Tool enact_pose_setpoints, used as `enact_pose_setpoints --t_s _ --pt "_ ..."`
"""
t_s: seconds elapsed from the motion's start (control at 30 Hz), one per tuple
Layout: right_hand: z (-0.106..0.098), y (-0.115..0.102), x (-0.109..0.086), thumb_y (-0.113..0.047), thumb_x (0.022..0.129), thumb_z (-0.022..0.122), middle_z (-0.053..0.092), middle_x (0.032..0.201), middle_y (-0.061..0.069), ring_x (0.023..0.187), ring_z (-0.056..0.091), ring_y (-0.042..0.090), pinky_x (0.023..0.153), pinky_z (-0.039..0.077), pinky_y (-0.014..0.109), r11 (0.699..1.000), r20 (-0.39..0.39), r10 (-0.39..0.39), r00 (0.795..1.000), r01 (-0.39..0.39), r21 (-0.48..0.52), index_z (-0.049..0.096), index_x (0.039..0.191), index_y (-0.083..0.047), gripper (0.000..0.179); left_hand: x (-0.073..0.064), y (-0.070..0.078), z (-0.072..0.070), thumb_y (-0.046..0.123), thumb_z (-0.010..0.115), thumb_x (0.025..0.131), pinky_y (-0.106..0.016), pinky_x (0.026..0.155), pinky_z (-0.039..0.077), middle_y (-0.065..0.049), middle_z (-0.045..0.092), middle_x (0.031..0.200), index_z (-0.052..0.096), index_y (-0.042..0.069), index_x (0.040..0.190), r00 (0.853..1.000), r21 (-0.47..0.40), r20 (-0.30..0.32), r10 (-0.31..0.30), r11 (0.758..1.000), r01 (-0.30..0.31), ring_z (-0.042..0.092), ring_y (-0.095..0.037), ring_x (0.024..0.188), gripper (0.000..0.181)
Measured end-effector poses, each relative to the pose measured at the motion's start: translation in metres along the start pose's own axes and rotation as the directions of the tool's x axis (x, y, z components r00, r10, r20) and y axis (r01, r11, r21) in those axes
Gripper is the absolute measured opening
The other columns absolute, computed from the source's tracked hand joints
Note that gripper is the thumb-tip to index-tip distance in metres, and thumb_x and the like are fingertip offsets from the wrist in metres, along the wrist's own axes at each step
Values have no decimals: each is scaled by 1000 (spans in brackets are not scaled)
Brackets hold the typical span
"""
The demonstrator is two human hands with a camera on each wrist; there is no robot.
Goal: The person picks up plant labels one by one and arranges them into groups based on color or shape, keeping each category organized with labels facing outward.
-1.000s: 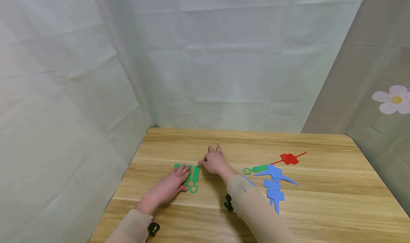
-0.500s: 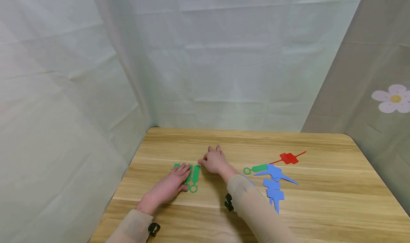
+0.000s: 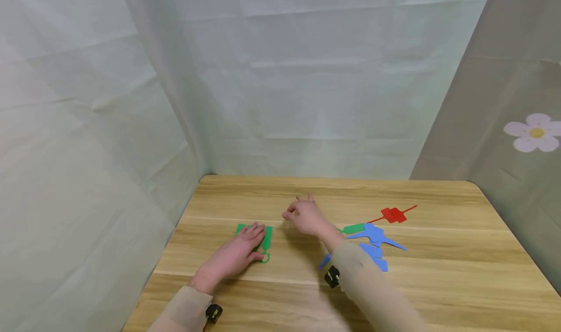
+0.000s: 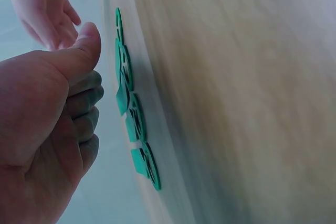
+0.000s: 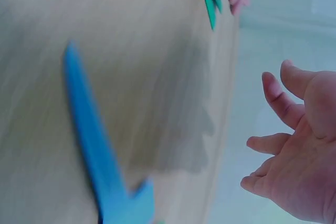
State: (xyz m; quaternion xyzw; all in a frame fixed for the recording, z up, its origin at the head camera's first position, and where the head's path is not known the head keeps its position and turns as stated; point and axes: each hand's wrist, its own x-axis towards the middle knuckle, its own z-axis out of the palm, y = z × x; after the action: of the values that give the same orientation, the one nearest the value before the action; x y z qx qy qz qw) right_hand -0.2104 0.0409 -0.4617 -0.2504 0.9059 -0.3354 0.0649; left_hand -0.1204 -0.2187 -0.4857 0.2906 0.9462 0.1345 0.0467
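In the head view my left hand (image 3: 236, 251) lies with extended fingers over several flat green ring-ended tags (image 3: 268, 238), hiding most of them. The left wrist view shows these green tags (image 4: 122, 101) side by side on the table, beyond the fingers. My right hand (image 3: 308, 218) is over the table to their right. Its thumb and index finger come near each other with a gap, the other fingers extend, and it holds nothing. A blue T-shaped plant label (image 5: 92, 124) lies below it in the right wrist view.
Right of the right forearm lie one more green tag (image 3: 354, 229), several overlapping blue plant labels (image 3: 374, 233) and red thin-stemmed tags (image 3: 393, 215). The sleeve covers part of the blue pile. Pale cloth (image 3: 307, 88) hangs behind the wooden table (image 3: 456, 234).
My right hand has moved right, away from the green tags, and its forearm now covers more of the blue labels. The left hand has shifted slightly right over the green tags.
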Motion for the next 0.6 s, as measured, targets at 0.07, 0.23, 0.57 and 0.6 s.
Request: enact_pose_setpoints --t_s 0.07,0.23,0.57,0.6 --pt "-10 6 -11 -27 110 64 74 131 16 156 28 52 127 5 70 1000 -18 3 1000 -2 25 78 104 -12 22 2 1 0 33 71 104 -57 127 26 -23 41 166 47 -8 156 1000 -1 1 8 1000 -8 33 -41 157 71" --pt "-34 21 -44 -29 111 62 44 159 34 155 6 64 124 9 76 998 -34 46 998 -44 54 77 110 -12 22 6 3 -1 31 72 103 -59 127 27 -25 42 165 47 -10 156 1000 7 17 24 1000 -24 34 -43 156 72" --pt "-67 40 -106 -27 110 63 27 167 37 153 -6 68 114 15 86 993 -94 68 993 -58 105 77 108 -9 23 8 2 0 29 71 103 -58 127 28 -25 43 164 47 -9 156 997 50 70 24 998 -28 34 -42 156 69" --pt "-68 42 -111 -27 110 63 28 167 37 153 -7 68 113 17 87 992 -102 71 992 -59 111 77 108 -9 23 8 2 0 28 72 103 -58 127 28 -25 43 164 47 -9 156 997 47 75 20 999 -24 34 -42 156 69"
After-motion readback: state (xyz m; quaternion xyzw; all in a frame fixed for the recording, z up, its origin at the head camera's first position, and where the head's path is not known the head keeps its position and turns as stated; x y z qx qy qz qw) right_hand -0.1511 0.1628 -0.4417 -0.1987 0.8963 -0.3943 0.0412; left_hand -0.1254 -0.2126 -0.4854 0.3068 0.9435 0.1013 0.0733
